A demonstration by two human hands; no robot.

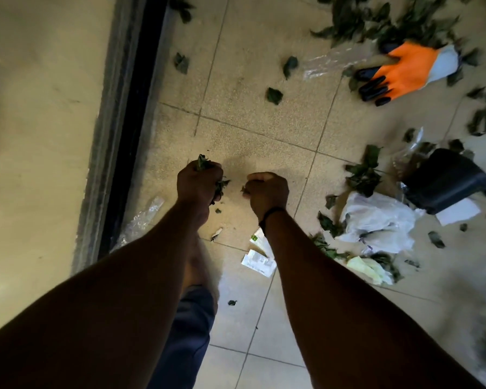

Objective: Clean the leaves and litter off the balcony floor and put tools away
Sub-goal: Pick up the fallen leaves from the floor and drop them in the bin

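Both arms reach down over the tiled floor (pixel 250 130); the left hand (pixel 198 183) is balled into a fist around a clump of green leaves (pixel 204 162), its fingers curled tight so that leaf tips poke out above the knuckles and below the palm; the right hand (pixel 267 190) is also curled closed, a small scrap of leaf (pixel 243 188) showing at its inner edge, though how much it grips inside the fist cannot be told; a dark band (pixel 272 213) circles the right wrist; the two fists sit near each other without touching.

Loose leaves lie scattered over the floor, thickest in a heap (pixel 390 21) at the upper right; an orange glove (pixel 402 71) with dark fingertips lies beside that heap, next to a strip of clear plastic (pixel 326 64); a black pot (pixel 444 181) is tipped on its side at the right edge, touching a crumpled white plastic bag (pixel 376 220) and a white card (pixel 458 216); folded paper scraps (pixel 258 259) lie just below the right wrist; a pale yellow-green wad (pixel 368 269) rests among leaves near the bag; another piece of clear plastic (pixel 143 220) lies against the dark door track (pixel 129 122) on the left.
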